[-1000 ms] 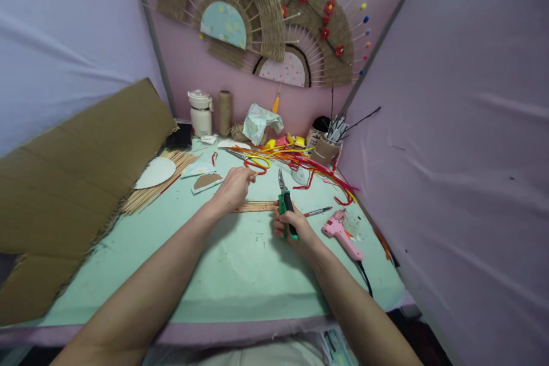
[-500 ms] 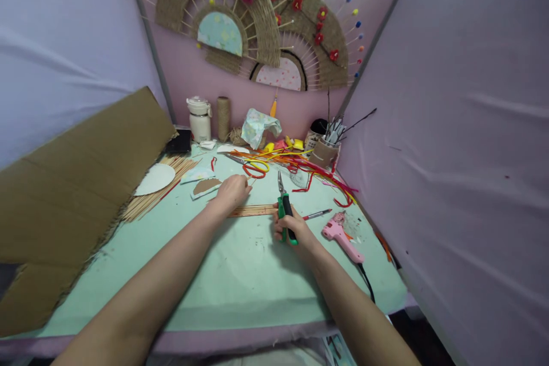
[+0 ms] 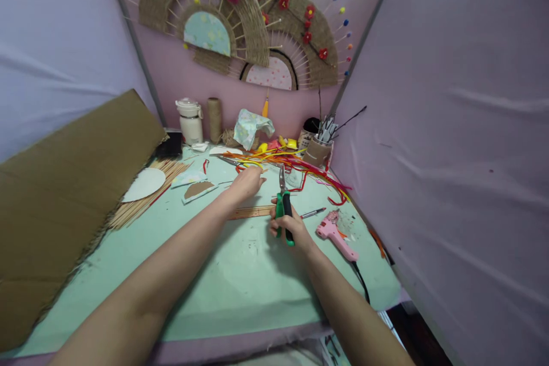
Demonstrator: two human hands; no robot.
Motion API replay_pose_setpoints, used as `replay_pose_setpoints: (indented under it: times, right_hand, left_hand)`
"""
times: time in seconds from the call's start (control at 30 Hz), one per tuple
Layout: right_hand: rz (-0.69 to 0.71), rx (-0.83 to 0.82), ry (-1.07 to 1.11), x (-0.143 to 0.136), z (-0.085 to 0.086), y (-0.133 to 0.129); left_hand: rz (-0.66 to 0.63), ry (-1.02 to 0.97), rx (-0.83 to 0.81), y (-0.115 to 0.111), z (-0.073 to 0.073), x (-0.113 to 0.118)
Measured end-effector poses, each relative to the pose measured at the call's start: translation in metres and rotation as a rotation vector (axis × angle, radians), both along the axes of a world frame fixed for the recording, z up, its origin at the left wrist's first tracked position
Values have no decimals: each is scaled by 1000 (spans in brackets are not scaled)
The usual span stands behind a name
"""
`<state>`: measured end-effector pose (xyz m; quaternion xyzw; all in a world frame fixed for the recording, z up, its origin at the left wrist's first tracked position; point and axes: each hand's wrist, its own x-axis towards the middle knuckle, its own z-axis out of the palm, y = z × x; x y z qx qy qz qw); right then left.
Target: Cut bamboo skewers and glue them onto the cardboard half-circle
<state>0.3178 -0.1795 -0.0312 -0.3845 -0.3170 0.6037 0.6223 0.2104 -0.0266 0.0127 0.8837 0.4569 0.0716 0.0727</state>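
Note:
My right hand (image 3: 288, 224) is wrapped around green-and-black pliers (image 3: 283, 206), whose metal jaws point away from me, slightly apart. Beyond the sticks, my left hand (image 3: 247, 184) has its fingers pinched together; a thin tip shows near them, but what they hold is too small to make out. A row of thin wooden sticks (image 3: 252, 213) lies on the table between my hands, its right end behind the pliers hand. Partly covered by my left hand are scissors (image 3: 231, 160). A pen (image 3: 314, 213) rests just right of the pliers.
On the right lies a pink glue gun (image 3: 338, 237) with a black cord. Red, orange and yellow pipe cleaners (image 3: 295, 164) spread across the back. Cardboard (image 3: 72, 200) leans at left, beside more sticks (image 3: 141, 197) and a white disc (image 3: 146, 184). A white bottle (image 3: 190, 123) stands behind.
My left hand has moved right and away from me, over the scissors handles. The pliers have stayed in my right hand near the sticks. The view has shifted slightly.

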Motion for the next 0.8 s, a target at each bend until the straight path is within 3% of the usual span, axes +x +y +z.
replay_pose_setpoints:
  times: [0.1,0.4,0.8]
  right_hand:
    - [-17,12,27,0,1,-1]
    - [-3,3,-26,-2,-4,2]
    - [35,-16,-58,-2,-6,1]
  left_hand:
    - [48,33,0,2,-4,-9]
    - [143,76,-10,-3,-36,-22]
    - [201,79,-27,-2,-45,-27]
